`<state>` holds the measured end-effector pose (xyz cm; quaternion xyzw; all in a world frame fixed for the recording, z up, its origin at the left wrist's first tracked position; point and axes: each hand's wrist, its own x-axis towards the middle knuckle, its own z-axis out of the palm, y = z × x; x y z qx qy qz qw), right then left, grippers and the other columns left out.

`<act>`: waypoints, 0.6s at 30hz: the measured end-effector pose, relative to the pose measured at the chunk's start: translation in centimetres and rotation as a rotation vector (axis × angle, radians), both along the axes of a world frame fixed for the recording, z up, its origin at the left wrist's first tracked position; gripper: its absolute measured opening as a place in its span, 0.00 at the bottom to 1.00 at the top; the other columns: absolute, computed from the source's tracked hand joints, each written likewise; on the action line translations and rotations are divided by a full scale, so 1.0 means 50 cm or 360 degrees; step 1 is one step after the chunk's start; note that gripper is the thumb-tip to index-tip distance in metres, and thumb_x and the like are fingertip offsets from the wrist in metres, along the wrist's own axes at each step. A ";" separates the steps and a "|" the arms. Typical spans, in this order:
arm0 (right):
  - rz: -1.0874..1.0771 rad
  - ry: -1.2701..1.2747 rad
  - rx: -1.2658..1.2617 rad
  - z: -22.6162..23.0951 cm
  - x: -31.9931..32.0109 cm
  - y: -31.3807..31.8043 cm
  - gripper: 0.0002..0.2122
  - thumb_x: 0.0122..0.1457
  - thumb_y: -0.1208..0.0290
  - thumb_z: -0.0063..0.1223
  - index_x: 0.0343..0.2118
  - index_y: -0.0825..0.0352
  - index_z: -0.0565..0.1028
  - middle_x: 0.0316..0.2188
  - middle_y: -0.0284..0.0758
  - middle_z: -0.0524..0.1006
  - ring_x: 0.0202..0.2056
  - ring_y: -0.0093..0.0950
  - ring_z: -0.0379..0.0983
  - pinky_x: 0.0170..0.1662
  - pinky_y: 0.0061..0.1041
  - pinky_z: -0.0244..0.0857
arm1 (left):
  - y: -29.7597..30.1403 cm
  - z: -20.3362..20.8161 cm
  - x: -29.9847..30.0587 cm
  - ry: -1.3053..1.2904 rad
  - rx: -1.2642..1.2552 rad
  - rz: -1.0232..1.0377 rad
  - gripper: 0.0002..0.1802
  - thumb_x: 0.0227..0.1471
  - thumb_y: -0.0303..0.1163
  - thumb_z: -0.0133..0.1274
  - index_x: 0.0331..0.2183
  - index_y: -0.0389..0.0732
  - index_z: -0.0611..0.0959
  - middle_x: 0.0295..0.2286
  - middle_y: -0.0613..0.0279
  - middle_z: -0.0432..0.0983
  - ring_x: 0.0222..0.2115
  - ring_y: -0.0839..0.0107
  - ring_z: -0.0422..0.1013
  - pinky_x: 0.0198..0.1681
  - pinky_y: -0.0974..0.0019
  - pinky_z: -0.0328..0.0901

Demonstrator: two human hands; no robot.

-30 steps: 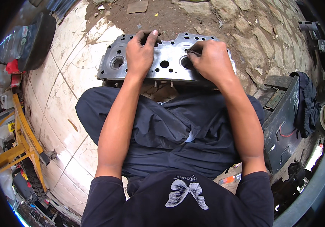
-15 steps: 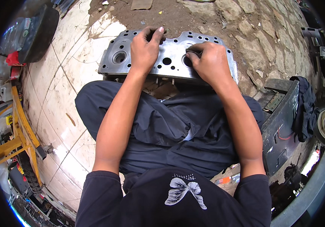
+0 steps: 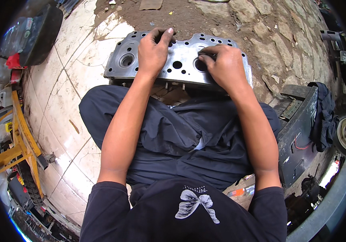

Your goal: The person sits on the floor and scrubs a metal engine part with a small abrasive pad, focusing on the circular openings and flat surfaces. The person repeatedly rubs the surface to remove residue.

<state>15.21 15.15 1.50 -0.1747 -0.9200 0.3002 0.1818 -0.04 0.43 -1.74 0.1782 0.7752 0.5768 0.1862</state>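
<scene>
Cylinder head [image 3: 181, 60], the flat grey metal casting full of round holes, is lying across the ground right in front of the person's knees, half on the pale tiled floor [image 3: 66, 109] and half on the packed dirt [image 3: 189, 20]. Left hand [image 3: 153, 50] is laid flat on top of it, fingers [image 3: 165, 34] stretched out and reaching over the far edge, not curled around anything. Right hand [image 3: 224, 66] sits on the casting too, fingers bunched and pinched together just beside one of the big round bores [image 3: 200, 64] (they might be pinching something small and dark there, I honestly can't tell).

Container-wise there's not much: a dark boxy metal case [image 3: 298, 133] stands just right of the person's leg, and its inside isn't visible from here, with a dark cloth [image 3: 324, 113] draped over its far end. A black tub-like thing [image 3: 36, 34] sits at the upper left, contents also not visible. Yellow metal frame [image 3: 16, 141] runs along the left edge, and rough stone paving [image 3: 285, 44] fills the upper right.
</scene>
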 end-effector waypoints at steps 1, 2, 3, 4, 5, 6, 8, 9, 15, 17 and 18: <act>0.0009 -0.0018 0.0060 0.000 -0.001 -0.001 0.07 0.50 0.74 0.69 0.32 0.70 0.87 0.30 0.48 0.84 0.34 0.46 0.83 0.45 0.39 0.76 | 0.001 -0.002 0.000 0.0014 -0.0003 -0.0002 0.19 0.65 0.44 0.58 0.39 0.35 0.90 0.30 0.57 0.88 0.32 0.71 0.81 0.39 0.65 0.72; 0.0018 -0.0036 0.0119 0.002 -0.003 -0.003 0.08 0.50 0.74 0.69 0.33 0.70 0.87 0.31 0.48 0.85 0.35 0.45 0.83 0.45 0.38 0.76 | 0.000 -0.003 -0.001 0.0028 -0.0006 -0.0003 0.19 0.65 0.44 0.58 0.39 0.35 0.90 0.30 0.57 0.88 0.32 0.71 0.81 0.39 0.65 0.72; 0.0024 -0.0057 0.0178 0.005 -0.004 -0.006 0.08 0.51 0.74 0.69 0.33 0.70 0.87 0.32 0.47 0.85 0.35 0.44 0.83 0.45 0.37 0.77 | 0.000 -0.005 -0.002 0.0027 0.0001 0.0002 0.19 0.65 0.44 0.58 0.39 0.35 0.90 0.30 0.57 0.88 0.32 0.71 0.81 0.39 0.65 0.72; 0.0054 -0.0025 0.0143 0.009 -0.007 -0.017 0.08 0.50 0.74 0.69 0.33 0.70 0.87 0.32 0.47 0.85 0.35 0.45 0.83 0.45 0.37 0.77 | -0.001 -0.006 -0.004 0.0025 0.0007 0.0007 0.20 0.65 0.44 0.58 0.39 0.35 0.89 0.30 0.57 0.88 0.32 0.71 0.81 0.39 0.65 0.72; 0.0057 -0.0009 0.0103 0.005 -0.004 -0.012 0.08 0.50 0.74 0.69 0.33 0.70 0.87 0.31 0.47 0.85 0.35 0.45 0.83 0.45 0.37 0.77 | -0.002 -0.008 -0.004 0.0023 0.0014 0.0011 0.20 0.65 0.44 0.58 0.39 0.35 0.89 0.30 0.57 0.88 0.32 0.71 0.81 0.39 0.65 0.72; 0.0064 0.0008 0.0069 0.007 -0.001 -0.002 0.08 0.50 0.75 0.69 0.33 0.70 0.87 0.31 0.47 0.85 0.34 0.46 0.82 0.44 0.38 0.76 | -0.004 0.006 -0.006 -0.0007 -0.0035 -0.0025 0.19 0.66 0.43 0.59 0.43 0.35 0.89 0.33 0.60 0.86 0.31 0.77 0.77 0.36 0.70 0.70; 0.0015 -0.0045 0.0040 0.016 0.005 0.005 0.08 0.50 0.75 0.68 0.33 0.70 0.87 0.31 0.47 0.84 0.35 0.46 0.82 0.45 0.38 0.76 | -0.004 0.002 -0.003 0.0039 -0.0048 -0.0032 0.19 0.66 0.43 0.58 0.43 0.35 0.89 0.33 0.61 0.86 0.31 0.77 0.77 0.36 0.70 0.70; 0.0038 -0.0048 0.0081 0.014 0.003 0.002 0.07 0.50 0.75 0.68 0.33 0.70 0.87 0.31 0.47 0.85 0.35 0.45 0.82 0.45 0.37 0.76 | -0.003 0.002 -0.001 0.0062 -0.0060 -0.0041 0.19 0.66 0.43 0.58 0.43 0.35 0.89 0.33 0.61 0.86 0.31 0.77 0.77 0.36 0.70 0.70; -0.0039 -0.0127 -0.0073 0.022 0.001 0.010 0.07 0.50 0.74 0.69 0.32 0.70 0.88 0.32 0.47 0.85 0.35 0.45 0.82 0.46 0.37 0.76 | -0.004 0.004 -0.004 0.0027 -0.0056 -0.0010 0.20 0.66 0.44 0.58 0.43 0.36 0.89 0.32 0.62 0.87 0.30 0.77 0.77 0.37 0.70 0.70; 0.0040 -0.0052 0.0091 0.012 -0.001 0.006 0.07 0.51 0.73 0.70 0.32 0.69 0.88 0.32 0.46 0.86 0.35 0.44 0.83 0.46 0.37 0.76 | 0.000 0.002 -0.005 0.0064 -0.0047 -0.0002 0.20 0.65 0.44 0.58 0.40 0.35 0.89 0.31 0.59 0.87 0.31 0.73 0.79 0.38 0.67 0.71; 0.0062 -0.0053 0.0105 0.014 -0.004 -0.003 0.08 0.51 0.72 0.70 0.32 0.69 0.88 0.33 0.46 0.86 0.35 0.44 0.83 0.46 0.37 0.76 | 0.001 0.003 -0.004 0.0081 -0.0041 0.0001 0.20 0.64 0.44 0.59 0.38 0.35 0.90 0.30 0.57 0.88 0.31 0.71 0.80 0.39 0.65 0.72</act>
